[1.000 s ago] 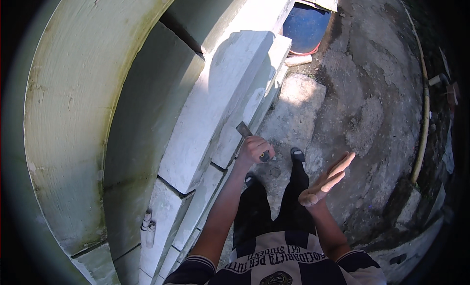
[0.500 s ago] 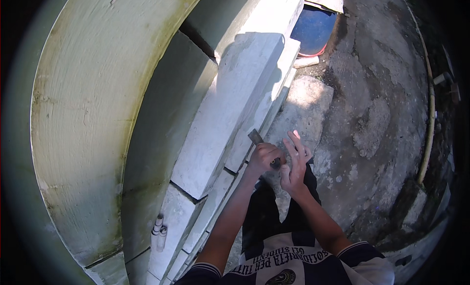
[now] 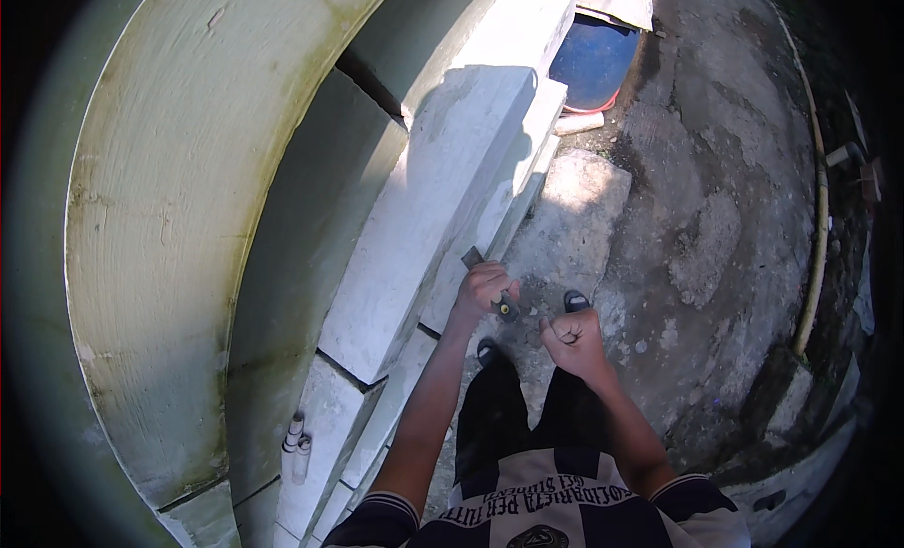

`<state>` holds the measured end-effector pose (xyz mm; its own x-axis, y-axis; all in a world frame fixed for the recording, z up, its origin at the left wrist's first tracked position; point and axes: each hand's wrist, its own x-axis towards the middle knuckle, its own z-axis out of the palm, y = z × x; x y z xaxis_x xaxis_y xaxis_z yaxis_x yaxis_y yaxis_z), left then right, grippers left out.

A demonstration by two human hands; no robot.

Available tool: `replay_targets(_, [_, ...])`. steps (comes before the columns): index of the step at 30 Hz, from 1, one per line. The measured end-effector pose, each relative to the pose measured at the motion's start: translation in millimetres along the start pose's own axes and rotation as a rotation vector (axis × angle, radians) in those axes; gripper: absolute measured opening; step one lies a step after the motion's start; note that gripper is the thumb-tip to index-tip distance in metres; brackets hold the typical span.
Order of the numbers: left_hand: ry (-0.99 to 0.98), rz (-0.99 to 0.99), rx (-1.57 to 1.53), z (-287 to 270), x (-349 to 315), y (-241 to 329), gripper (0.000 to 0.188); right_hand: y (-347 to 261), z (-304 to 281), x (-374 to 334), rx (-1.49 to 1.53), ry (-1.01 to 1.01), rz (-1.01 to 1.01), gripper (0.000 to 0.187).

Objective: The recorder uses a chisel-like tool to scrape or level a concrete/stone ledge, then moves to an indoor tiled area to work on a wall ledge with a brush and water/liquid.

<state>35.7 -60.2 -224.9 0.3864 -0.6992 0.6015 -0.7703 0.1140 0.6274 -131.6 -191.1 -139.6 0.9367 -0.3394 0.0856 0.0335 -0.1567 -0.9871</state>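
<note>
My left hand point(image 3: 483, 286) is closed around the handle of a putty knife point(image 3: 472, 257). The flat grey blade sticks out beyond my fingers toward the white ledge, and the dark handle end with a yellowish ring shows below my fist. To its right, apart from the tool, my right hand point(image 3: 576, 344) is curled into a fist with nothing visible in it. Both hands are in front of my legs, above the concrete ground. Left of them runs the long white-coated ledge point(image 3: 414, 209), its upper face partly in my shadow.
Small pale rolls point(image 3: 299, 449) rest on the ledge's nearer section. A blue tub point(image 3: 593, 63) with a board over it stands at the far end. A concrete slab point(image 3: 584, 195) lies before my feet. A long pole point(image 3: 817, 256) runs along the right; a greenish curved wall point(image 3: 160, 228) fills the left.
My right hand has moved away from the putty knife, down and slightly right, and its spread fingers have curled into a fist. My left hand with the putty knife has shifted slightly left.
</note>
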Motion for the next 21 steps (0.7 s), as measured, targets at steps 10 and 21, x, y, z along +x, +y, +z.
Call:
replay_targets(10, [-0.077,0.067,0.012,6,-5,1,0.03,40,41,28,-0.142,-0.053,-0.284,0.031])
replay_targets(21, [-0.135,0.01,0.046,-3,-7,1,0.026,-2,43,19,-0.051,0.004,-0.305,0.049])
